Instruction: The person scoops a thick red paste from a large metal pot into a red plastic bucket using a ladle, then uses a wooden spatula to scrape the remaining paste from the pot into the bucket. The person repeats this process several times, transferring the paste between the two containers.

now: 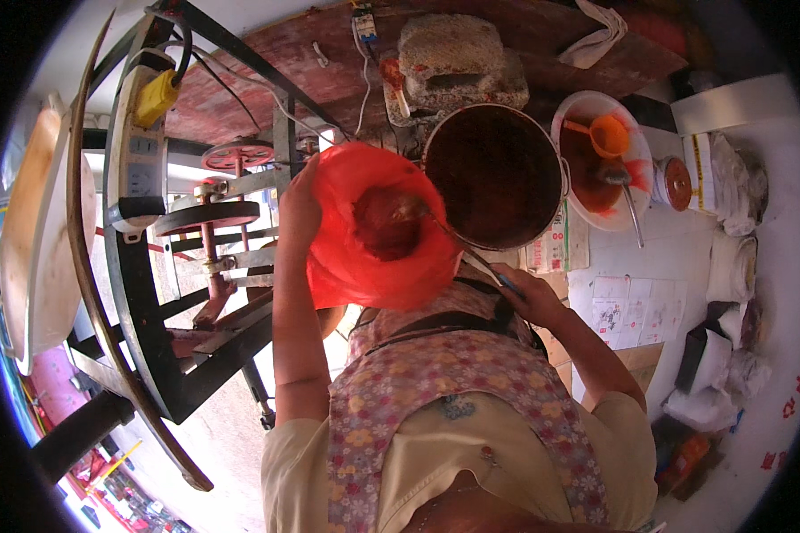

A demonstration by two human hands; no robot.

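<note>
A red plastic bag (373,282), spread wide around a dark red mass (387,235), is in front of my chest. My left hand (302,197) is against the bag's left side, its fingers partly hidden by the plastic. The closed fingers of my right hand (531,298) grip a long-handled metal tool (478,257). Its shaft slants over the bag's right edge, and its head is inside on the red mass, too unclear to tell a spoon from a spatula. Just beyond the bag, to the right, stands a big round pot (492,106) with dark brown-red contents.
A white basin (608,220) right of the pot holds red sauce, an orange scoop (609,136) and a metal ladle (620,178). Stone blocks (449,49) sit behind the pot. On my left rises a dark metal frame (147,329) with pulley wheels (206,217) and a power strip (140,164).
</note>
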